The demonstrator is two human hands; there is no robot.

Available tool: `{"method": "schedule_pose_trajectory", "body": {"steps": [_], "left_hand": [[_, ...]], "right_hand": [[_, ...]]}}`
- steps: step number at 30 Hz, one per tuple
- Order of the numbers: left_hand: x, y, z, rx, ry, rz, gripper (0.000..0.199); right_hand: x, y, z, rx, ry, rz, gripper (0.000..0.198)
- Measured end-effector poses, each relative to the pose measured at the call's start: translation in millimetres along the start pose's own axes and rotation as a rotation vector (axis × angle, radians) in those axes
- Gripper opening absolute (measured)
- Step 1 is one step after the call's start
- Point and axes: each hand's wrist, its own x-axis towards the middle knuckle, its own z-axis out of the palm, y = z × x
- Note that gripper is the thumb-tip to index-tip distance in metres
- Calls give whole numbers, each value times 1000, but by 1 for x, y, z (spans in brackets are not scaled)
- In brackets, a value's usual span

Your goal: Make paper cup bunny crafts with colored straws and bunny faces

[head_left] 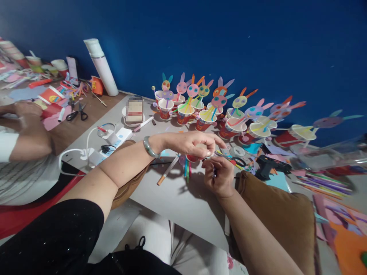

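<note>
Over the middle of the table, my left hand (197, 145) has bent fingers, the thumb and fingertips drawn together. What they pinch is too small to make out. Just below and right, my right hand (220, 176) is closed near the left fingertips. A small dark piece shows between its fingers, its kind hidden. Under my left hand sits a red paper cup (192, 157), mostly covered. Blue, green and pink strips (187, 170) hang from that cup toward me. Left of it lies a pale stick with a brown end (168, 172).
Paper cups with rabbit figures (192, 91) line the blue wall. A black glue gun (271, 167) and brown cushion (276, 214) are at right. At left are a power strip (124, 134), scissors (77, 113), a white bottle (103, 70) and another person's arm (31, 133).
</note>
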Motion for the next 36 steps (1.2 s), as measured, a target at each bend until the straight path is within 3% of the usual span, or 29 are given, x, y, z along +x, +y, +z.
{"method": "schedule_pose_trajectory", "body": {"steps": [4, 6, 12, 19, 27, 36], "left_hand": [[-6, 5, -6, -54, 146, 47, 16], [-7, 4, -10, -54, 248, 71, 16], [-4, -4, -14, -71, 298, 43, 19], [-4, -6, -12, -85, 296, 61, 20], [-4, -8, -11, -110, 331, 53, 11], [2, -15, -13, -279, 544, -59, 19]], "right_hand": [[15, -7, 1, 11, 185, -10, 24], [19, -10, 1, 33, 214, -6, 23], [14, -7, 1, 13, 81, -85, 45], [13, -4, -4, -81, 60, -105, 58], [7, 2, -5, -145, 37, -102, 47], [10, -1, -6, -269, 21, -147, 43]]}}
